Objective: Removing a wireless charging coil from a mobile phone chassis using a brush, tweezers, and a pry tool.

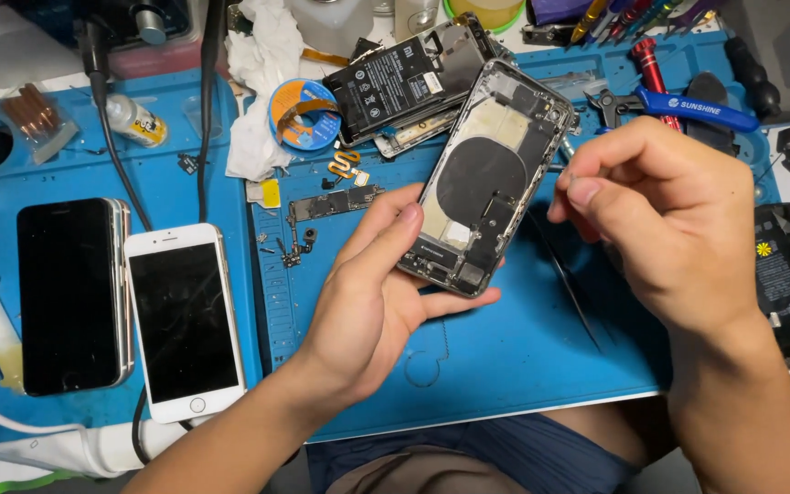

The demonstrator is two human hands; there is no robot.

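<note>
Your left hand (372,302) gripped the opened phone housing (486,178) by its lower end, thumb and fingers closed on the edges, tilted above the blue mat (505,357) at the counter's middle. Your right hand (669,220) was pinched nearly closed just beside the housing's right edge; couldn't tell what it held. White phone (185,320) and black phone (70,293) lay flat near the counter's left edge. Blue-handled pliers (678,105) sat toward the far right corner.
</note>
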